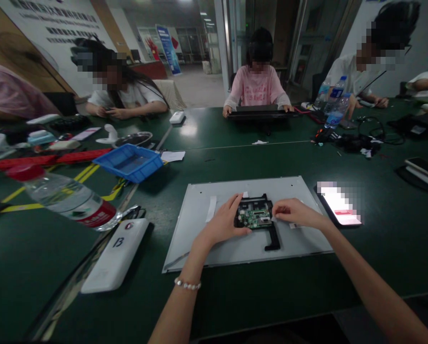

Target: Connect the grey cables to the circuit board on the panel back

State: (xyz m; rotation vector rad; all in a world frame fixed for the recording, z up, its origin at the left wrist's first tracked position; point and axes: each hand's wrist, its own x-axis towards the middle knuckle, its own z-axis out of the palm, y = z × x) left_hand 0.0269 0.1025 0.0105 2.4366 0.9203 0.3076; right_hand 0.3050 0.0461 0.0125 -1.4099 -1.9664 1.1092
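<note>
A green circuit board (259,218) sits in a black plastic frame (272,238) on a flat whitish panel (196,200). My left hand (225,220) grips the frame from its left side, fingers at the far edge and thumb at the near edge. At the frame's right edge is my right hand (291,211), closed in a pinch. A small whitish bit shows by its fingertips, too small to name. White strips of what looks like tape (211,209) lie on the panel, left of my left hand.
A lit phone (339,203) lies at the panel's right. Leftward are a white power bank (117,258), a tilted water bottle (70,200) and a blue tray (130,162). Across the table, a person in pink (259,86) holds a dark flat panel (260,112); cables and bottles (337,110) stand right.
</note>
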